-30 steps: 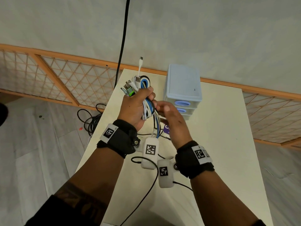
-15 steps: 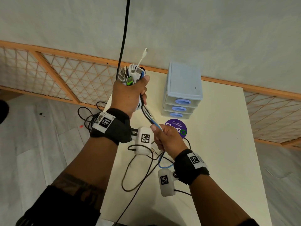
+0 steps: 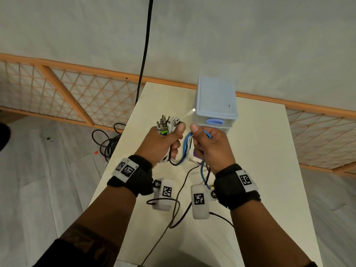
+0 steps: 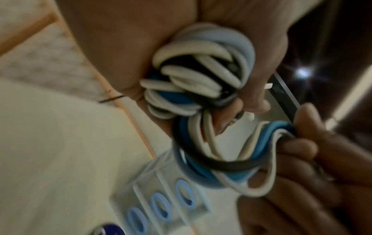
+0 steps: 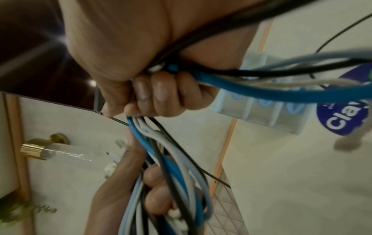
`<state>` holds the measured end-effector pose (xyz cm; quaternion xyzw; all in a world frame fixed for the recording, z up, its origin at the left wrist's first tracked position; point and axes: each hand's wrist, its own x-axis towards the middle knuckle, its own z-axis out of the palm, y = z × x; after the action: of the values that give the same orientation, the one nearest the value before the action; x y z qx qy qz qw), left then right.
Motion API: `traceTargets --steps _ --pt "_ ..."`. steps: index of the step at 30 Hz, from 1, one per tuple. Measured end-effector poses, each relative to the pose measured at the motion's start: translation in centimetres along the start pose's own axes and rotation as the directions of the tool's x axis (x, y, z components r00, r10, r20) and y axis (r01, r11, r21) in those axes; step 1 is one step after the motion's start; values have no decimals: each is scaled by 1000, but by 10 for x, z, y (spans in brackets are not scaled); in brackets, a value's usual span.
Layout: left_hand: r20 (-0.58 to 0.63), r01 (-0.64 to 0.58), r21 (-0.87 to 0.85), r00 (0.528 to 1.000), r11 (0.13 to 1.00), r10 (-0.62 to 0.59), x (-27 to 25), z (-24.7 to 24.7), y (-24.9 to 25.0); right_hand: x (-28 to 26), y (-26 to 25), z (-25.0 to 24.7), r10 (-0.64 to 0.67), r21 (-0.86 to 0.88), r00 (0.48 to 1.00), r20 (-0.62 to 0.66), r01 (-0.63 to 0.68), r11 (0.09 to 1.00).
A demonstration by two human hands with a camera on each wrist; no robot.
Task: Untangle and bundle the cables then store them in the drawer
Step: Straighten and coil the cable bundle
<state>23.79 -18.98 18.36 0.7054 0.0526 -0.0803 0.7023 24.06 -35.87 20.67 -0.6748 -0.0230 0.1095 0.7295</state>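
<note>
My left hand [image 3: 163,139] grips a bundle of white, blue and black cables [image 4: 197,76], with several plug ends [image 3: 165,122] sticking up above the fist. Right beside it, my right hand [image 3: 206,143] grips the loose strands of the same cables [image 5: 161,143], which loop between the two fists [image 3: 185,145] and hang down toward the table. Just behind my hands stands the light blue drawer unit [image 3: 215,101], with three shut drawers and blue oval handles [image 4: 159,206].
The white table [image 3: 260,170] carries a purple round sticker [image 5: 346,111] in front of the drawers. Thin black sensor leads [image 3: 177,205] trail over the table near my wrists. A black cable [image 3: 144,51] hangs down the wall, with coiled cable [image 3: 107,141] on the floor at left.
My left hand has come down and toward the drawer unit. My right hand has risen from low over the table to beside the left, carrying the cable strands up with it.
</note>
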Motion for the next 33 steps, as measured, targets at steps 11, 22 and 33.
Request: traceTargets --steps 11,22,33 --pt "290 -36 -164 953 986 83 -13 5 9 1 -15 10 150 -50 986 72 -147 988" --pt "94 -27 103 995 994 17 -11 14 7 -2 3 14 -49 -441 986 -161 -28 897" --pt "252 22 -198 967 980 29 -22 20 19 -2 4 14 63 56 997 -45 -60 997"
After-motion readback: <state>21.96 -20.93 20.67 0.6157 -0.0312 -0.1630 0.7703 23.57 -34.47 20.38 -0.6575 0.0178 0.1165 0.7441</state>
